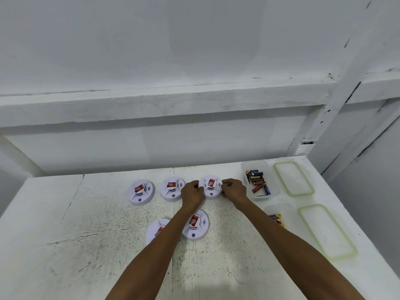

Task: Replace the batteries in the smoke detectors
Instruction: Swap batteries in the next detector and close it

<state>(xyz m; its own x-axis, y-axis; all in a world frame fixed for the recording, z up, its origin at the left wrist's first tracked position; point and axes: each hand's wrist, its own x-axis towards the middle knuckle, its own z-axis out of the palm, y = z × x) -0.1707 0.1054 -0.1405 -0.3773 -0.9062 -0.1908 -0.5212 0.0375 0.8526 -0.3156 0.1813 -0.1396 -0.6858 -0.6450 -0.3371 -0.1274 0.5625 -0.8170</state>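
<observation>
Several round white smoke detectors with red labels lie on a white table (86, 245). The far-right detector (211, 187) of the back row sits between my hands. My left hand (191, 194) grips its left edge and my right hand (233, 189) grips its right edge. Two more detectors (141, 192) (172, 188) lie to its left. Nearer me lie another detector (195, 225) and one (157, 231) partly hidden under my left forearm. A clear box (259, 180) to the right holds several mixed batteries.
A second clear box (279, 210) with yellow and purple batteries (277, 218) sits partly behind my right forearm. Two green-rimmed lids (294, 178) (326, 231) lie near the table's right edge. A white wall with ledges rises behind the table.
</observation>
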